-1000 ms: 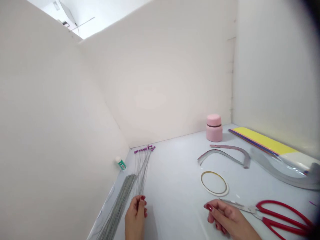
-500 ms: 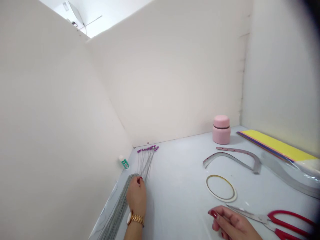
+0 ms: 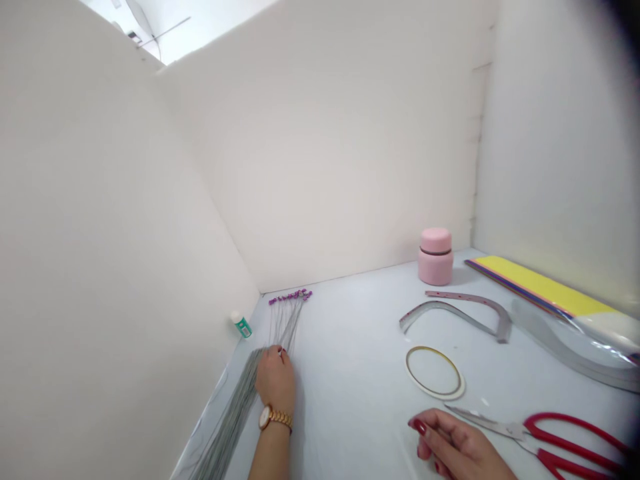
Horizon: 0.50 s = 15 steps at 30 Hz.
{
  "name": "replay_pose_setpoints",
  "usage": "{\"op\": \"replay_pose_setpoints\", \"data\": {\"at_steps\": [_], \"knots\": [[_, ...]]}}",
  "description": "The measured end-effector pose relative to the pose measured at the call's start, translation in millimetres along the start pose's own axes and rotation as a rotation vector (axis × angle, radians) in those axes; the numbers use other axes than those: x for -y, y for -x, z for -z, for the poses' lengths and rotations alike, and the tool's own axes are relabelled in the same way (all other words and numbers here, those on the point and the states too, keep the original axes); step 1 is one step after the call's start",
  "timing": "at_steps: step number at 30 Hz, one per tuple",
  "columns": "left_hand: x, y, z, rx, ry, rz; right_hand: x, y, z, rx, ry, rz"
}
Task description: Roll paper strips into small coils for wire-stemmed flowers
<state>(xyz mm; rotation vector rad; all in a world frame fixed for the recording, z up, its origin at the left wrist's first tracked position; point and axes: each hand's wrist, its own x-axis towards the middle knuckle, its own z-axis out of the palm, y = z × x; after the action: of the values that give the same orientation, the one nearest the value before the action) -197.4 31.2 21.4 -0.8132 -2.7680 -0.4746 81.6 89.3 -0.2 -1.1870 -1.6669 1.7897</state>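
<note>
My left hand (image 3: 276, 380), with a gold watch on its wrist, rests at the upper end of a bundle of thin grey-green wires (image 3: 235, 413). Its thumb and fingers are closed together; what they pinch is too small to make out. Just beyond it lie several wire stems topped with small purple buds (image 3: 293, 297), spread in a fan. At the lower right, my right hand (image 3: 455, 443) hovers over or rests on the table with thumb and forefinger pinched together. Anything between those fingertips cannot be made out. Scissors with red handles (image 3: 525, 430) lie beside it.
A roll of narrow white tape (image 3: 435, 373) lies beyond my right hand. Behind it are a curled measuring strip (image 3: 450, 303) and a pink jar (image 3: 435, 257). Yellow sheets (image 3: 540, 283) and clear plastic line the right wall. A green-and-white glue stick (image 3: 242, 325) is by the left wall.
The view has shifted slightly, moving most things a little left. My left hand has edged slightly right and up against the wires. My right hand keeps its pinched pose.
</note>
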Motion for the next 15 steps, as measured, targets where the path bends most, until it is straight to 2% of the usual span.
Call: {"op": "replay_pose_setpoints", "data": {"at_steps": [4, 8, 11, 15], "knots": [[-2.2, 8.5, 2.6, -0.041, 0.032, -0.053, -5.1, -1.5, -1.0, 0.008, -0.020, 0.025], [-13.5, 37.3, 5.6, -0.038, 0.091, -0.150, -2.5, -2.7, 5.1, 0.012, 0.005, 0.054], [-20.7, 63.5, 4.7, 0.031, 0.148, -0.269, 7.7, -0.9, 28.6, -0.038, 0.163, 0.188], [-19.8, 83.6, 2.5, 0.124, 0.221, -0.354, 10.5, 10.6, 80.3, -0.205, 0.596, 0.353]]}}
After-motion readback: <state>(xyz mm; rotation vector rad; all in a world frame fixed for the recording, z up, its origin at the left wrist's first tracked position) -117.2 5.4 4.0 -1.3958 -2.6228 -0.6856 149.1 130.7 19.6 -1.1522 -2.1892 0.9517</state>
